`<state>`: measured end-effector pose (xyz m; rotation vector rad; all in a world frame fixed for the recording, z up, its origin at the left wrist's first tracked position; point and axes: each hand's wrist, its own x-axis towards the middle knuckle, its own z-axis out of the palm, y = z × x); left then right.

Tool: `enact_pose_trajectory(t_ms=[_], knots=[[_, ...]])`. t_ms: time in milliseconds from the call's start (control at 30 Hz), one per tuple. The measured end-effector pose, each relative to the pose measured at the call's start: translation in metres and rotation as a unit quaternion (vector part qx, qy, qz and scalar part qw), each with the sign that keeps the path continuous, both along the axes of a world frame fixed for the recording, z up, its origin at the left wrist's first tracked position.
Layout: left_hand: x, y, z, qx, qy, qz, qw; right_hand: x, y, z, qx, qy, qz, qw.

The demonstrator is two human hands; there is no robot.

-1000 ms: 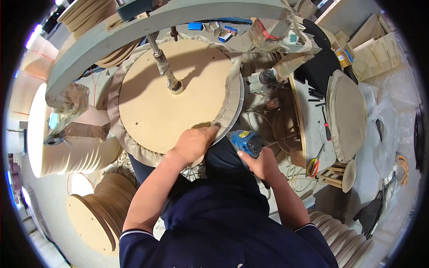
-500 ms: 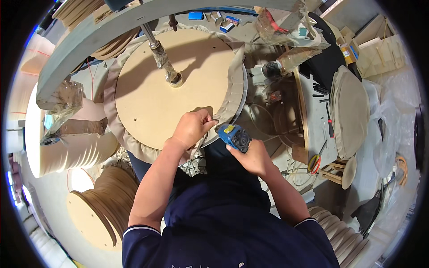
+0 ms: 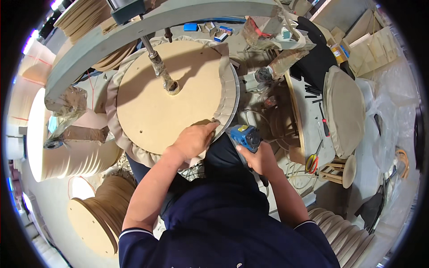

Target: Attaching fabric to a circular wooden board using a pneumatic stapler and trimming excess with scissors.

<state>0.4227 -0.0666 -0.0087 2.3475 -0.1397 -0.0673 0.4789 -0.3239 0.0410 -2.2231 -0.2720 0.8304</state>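
Observation:
A round tan wooden board (image 3: pixel 165 102) lies before me with beige fabric (image 3: pixel 230 82) around its rim. Along the right side the fabric is folded over the board's edge in pleats; on the left it hangs loose and wavy. My left hand (image 3: pixel 193 140) is closed on the fabric at the near right edge, fingertips pressing the fold down; its thumb is mostly hidden. A blue staple gun (image 3: pixel 244 136) is gripped in my right hand (image 3: pixel 259 158), just right of the board and apart from it. A padded rod (image 3: pixel 163 71) from above meets the board's middle.
A curved grey machine arm (image 3: pixel 134 38) spans above the board, with plastic-wrapped parts at both ends. Stacked round boards (image 3: pixel 89 219) stand at the lower left. To the right, a table holds covered discs (image 3: pixel 346 111) and scissors (image 3: pixel 312 163), beside a small wooden stool (image 3: pixel 348 172).
My right hand has drawn the staple gun away from the board's edge, right and slightly down. My left hand has flattened over the fabric edge, its fingers now reaching onto the fold.

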Motion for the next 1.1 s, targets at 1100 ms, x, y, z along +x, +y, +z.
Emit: enact_pose_trajectory(t_ms=[1100], knots=[[0.001, 0.003, 0.003, -0.01, 0.013, 0.01, 1.0, -0.001, -0.002, 0.0, 0.099, 0.052, -0.102, 0.988]])
